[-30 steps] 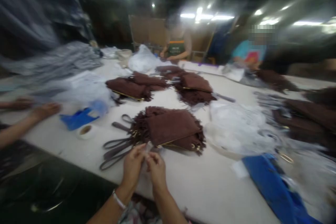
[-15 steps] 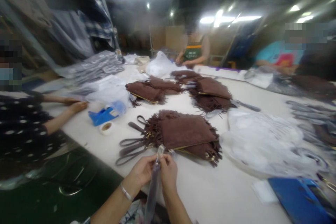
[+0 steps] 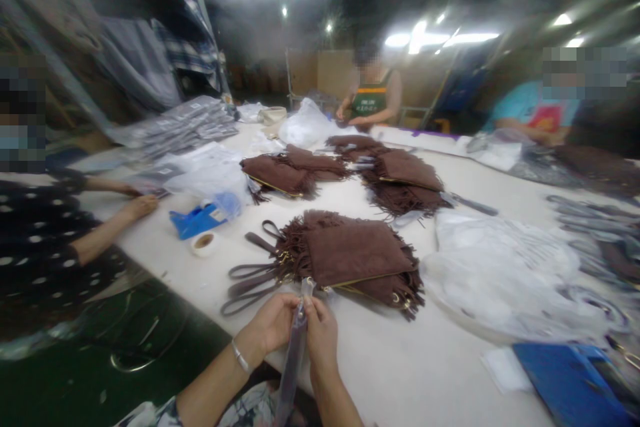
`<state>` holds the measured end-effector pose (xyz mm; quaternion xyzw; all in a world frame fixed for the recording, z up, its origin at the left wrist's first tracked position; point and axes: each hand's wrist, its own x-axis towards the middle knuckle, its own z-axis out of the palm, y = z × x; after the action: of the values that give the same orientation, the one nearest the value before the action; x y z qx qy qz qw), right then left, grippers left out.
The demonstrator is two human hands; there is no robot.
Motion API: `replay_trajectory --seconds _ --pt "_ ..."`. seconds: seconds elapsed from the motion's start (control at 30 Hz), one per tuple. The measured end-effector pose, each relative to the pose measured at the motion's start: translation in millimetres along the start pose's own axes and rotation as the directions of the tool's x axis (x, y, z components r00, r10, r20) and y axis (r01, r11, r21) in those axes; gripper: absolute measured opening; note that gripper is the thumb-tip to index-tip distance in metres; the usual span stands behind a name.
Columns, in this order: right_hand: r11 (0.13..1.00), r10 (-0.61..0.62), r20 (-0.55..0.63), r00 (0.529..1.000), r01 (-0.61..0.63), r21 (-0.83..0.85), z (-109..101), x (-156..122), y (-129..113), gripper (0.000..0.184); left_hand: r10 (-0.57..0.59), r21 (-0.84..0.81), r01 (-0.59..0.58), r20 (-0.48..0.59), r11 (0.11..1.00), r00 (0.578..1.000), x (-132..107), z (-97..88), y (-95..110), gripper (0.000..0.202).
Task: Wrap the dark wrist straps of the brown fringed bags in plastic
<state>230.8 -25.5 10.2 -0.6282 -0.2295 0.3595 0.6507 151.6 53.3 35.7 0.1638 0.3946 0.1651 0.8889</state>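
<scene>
My left hand (image 3: 273, 324) and my right hand (image 3: 321, 334) meet at the near edge of the white table (image 3: 400, 360). Both pinch the top of a long narrow strap in a clear plastic sleeve (image 3: 293, 360), which hangs down between my forearms. Just beyond my fingers lies a stack of brown fringed suede bags (image 3: 353, 255), with brown wrist straps (image 3: 247, 277) trailing out to its left.
More brown fringed bags (image 3: 280, 173) (image 3: 405, 177) lie farther back. Clear plastic bags (image 3: 505, 267) are heaped at right, beside a blue item (image 3: 575, 380). A tape roll (image 3: 203, 243) and a blue dispenser (image 3: 197, 219) sit left. A person in a dotted top (image 3: 45, 247) works at left; two others stand behind.
The view swung left and steadied over the second. My hands lifted the sleeved strap up from the table edge; since half a second ago they have barely shifted.
</scene>
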Motion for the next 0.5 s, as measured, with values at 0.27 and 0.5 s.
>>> replay_trajectory --seconds 0.27,0.5 --pt "0.984 0.079 0.144 0.986 -0.100 0.145 6 3 2 0.051 0.275 0.307 -0.249 -0.042 0.918 0.961 -8 6.0 -2 0.004" --pt "0.946 0.178 0.272 0.946 -0.240 0.216 3 3 3 0.055 0.492 0.392 -0.416 -0.114 0.820 0.863 -9 7.6 -14 0.031"
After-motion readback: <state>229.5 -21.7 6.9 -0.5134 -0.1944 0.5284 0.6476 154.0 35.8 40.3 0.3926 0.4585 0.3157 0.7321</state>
